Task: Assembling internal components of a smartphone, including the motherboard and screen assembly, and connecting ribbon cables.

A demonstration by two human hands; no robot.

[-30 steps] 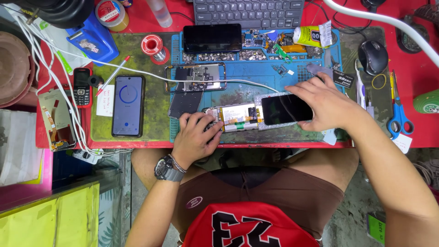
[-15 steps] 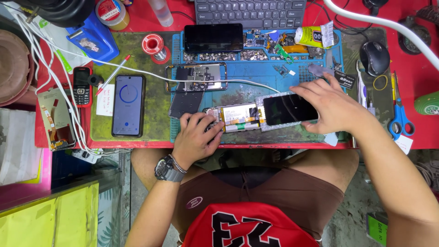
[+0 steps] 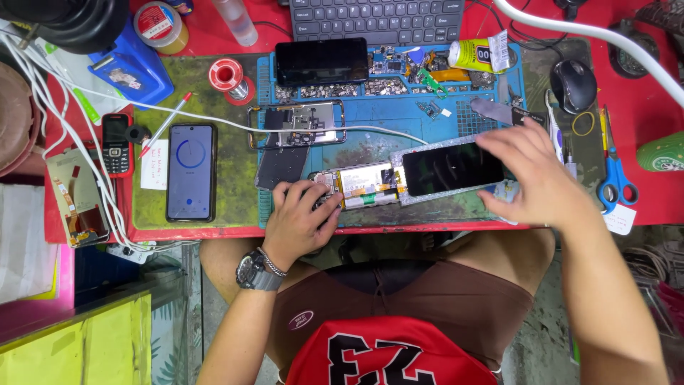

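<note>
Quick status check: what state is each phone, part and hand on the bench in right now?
Opened phone body: back off, battery exposed, flat on mat.
Detached screen: dark, lifted at right end.
Left hand: pressing the phone body down.
Right hand: gripping the screen's right end.
Blue phone: screen lit, lying flat.
Black phone: screen dark.
Bare phone frame: open, cable attached.

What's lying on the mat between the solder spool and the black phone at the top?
In the head view, only bare green mat and the blue mat's edge separate the solder spool from the black phone.
</note>
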